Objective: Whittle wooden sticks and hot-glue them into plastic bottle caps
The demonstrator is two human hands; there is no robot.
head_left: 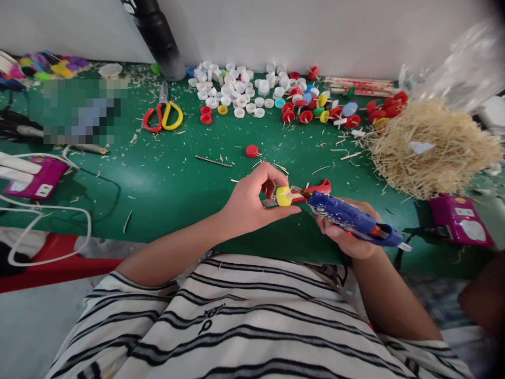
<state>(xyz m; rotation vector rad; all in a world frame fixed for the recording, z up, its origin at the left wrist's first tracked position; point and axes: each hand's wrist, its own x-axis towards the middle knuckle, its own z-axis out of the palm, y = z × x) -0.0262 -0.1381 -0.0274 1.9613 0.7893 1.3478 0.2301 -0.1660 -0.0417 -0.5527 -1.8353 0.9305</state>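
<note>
Table (189, 205) bears straw (437, 147) at right. White caps (239, 112) without visible sticks look unworked; coloured caps (305, 117) beside them, several with sticks, look done. Right hand (353, 246) grips a glue gun (339, 210). Left hand (248, 197) pinches a yellow cap (283, 196) over the table's near side, apparently midway, its stick (295, 196) by the nozzle; contact unclear.

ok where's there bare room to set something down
Roomiest: between the scissors, left hand and left-side magenta box, among scattered shavings. A smaller gap lies between the lone red cap and the white bottle caps. Crowded: the back, with those caps, and the right, with the straw pile.
</note>
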